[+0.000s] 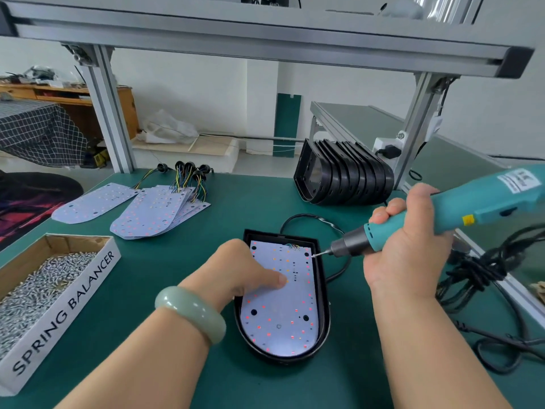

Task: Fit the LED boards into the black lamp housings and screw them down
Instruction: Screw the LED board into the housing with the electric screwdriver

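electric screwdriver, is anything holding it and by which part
The right hand holds the electric screwdriver by the front of its teal body, just behind the dark nose.

Cardboard box (63, 314) side: "SPRING BALANCER" in black capitals on the white long wall, running along its length.
Screwdriver (472, 206) sticker: a white label near the rear of the teal body, print too blurred to read.

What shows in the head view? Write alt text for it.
A right hand holds a teal electric screwdriver to the far right corner of an LED board seated in a black housing, while the left hand presses the board. Spare boards and a screw box lie left.
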Demonstrator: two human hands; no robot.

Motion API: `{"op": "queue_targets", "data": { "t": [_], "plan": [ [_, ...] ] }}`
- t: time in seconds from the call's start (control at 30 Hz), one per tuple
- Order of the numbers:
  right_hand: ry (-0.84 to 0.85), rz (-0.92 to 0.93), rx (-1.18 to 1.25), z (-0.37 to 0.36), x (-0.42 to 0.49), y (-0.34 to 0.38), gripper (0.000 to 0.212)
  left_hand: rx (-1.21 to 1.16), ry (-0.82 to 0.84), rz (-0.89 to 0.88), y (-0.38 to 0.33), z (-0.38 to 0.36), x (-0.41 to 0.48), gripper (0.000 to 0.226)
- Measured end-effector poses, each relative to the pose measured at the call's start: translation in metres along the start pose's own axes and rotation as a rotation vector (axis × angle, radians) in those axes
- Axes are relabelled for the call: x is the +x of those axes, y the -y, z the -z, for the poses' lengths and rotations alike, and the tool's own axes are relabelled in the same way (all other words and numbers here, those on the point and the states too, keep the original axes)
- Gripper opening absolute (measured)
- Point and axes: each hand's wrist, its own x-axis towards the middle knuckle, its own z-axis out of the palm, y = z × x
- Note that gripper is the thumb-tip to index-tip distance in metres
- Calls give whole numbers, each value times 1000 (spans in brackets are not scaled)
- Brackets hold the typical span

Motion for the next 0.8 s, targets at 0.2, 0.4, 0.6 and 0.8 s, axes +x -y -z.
{"op": "queue_targets", "data": {
  "t": [0.2, 0.4, 0.6, 0.8],
  "plan": [
    [62, 83, -201, -8, 13, -14, 11, 20, 48, -30, 0, 0, 8, 43],
    [115, 38, -314, -7, 14, -29, 12, -32, 9, -60, 6, -5, 10, 43],
    [209, -3, -365, -16, 16, -35, 12, -60, -1, -69, 8, -7, 11, 42],
    [332, -21, -439, -31, 12, -43, 19, -1, 8, -52, 4, -4, 12, 43]
  ]
}}
